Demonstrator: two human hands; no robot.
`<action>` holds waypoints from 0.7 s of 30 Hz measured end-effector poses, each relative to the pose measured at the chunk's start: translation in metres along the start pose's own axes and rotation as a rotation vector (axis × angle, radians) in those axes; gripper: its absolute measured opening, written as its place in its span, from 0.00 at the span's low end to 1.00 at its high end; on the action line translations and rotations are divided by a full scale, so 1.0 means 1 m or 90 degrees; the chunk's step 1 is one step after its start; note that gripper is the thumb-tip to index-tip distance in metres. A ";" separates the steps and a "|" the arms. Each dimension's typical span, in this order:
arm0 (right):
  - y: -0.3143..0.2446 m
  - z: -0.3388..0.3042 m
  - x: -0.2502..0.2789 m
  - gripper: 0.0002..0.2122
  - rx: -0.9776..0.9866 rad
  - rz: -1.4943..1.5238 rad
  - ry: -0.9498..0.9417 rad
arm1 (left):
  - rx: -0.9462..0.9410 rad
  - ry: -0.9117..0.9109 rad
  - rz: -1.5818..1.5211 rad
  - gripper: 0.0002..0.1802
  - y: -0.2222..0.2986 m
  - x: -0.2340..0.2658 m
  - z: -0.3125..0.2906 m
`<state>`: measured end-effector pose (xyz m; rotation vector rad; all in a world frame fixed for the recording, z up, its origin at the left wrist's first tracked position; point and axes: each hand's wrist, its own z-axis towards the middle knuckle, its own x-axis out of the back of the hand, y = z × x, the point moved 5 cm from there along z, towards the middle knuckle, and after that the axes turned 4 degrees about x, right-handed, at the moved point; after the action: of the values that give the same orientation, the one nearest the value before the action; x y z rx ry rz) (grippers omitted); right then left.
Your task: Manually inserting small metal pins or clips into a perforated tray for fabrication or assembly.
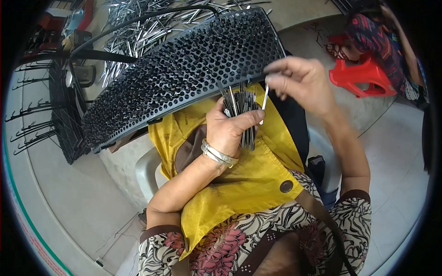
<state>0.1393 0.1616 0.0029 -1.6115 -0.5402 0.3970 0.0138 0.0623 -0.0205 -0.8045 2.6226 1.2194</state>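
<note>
My left hand [228, 126] is wrapped around a thick bundle of thin metal strips [248, 138], held upright over my yellow apron. One bright strip [265, 99] stands apart at the bundle's right side, its lower part by my left thumb. At its upper end is my right hand [299, 85], thumb and forefinger closed in a pinch and slightly smeared by motion. Just beyond the bundle lies a wide black tray [184, 97] covered in round holes. Small dark pieces crowd its left and middle holes, while bare holes show toward the right end.
Behind the tray, a large pile of loose metal strips [138, 39] covers the table [294, 11]. A black rack with hooks [34, 124] stands at the left. At the upper right another person sits near a red plastic stool [363, 78].
</note>
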 end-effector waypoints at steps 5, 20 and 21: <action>-0.003 -0.006 0.005 0.05 0.055 0.043 0.099 | -0.023 -0.026 -0.002 0.14 0.002 -0.004 0.005; -0.021 0.036 0.016 0.06 0.592 -0.420 0.377 | -0.028 -0.045 -0.031 0.11 -0.004 -0.008 0.004; -0.024 0.037 0.012 0.06 0.626 -0.444 0.350 | -0.029 -0.048 -0.032 0.11 -0.004 -0.008 0.004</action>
<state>0.1264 0.2007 0.0230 -0.4721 -0.3513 -0.2914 0.0223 0.0665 -0.0231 -0.8096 2.5083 1.2757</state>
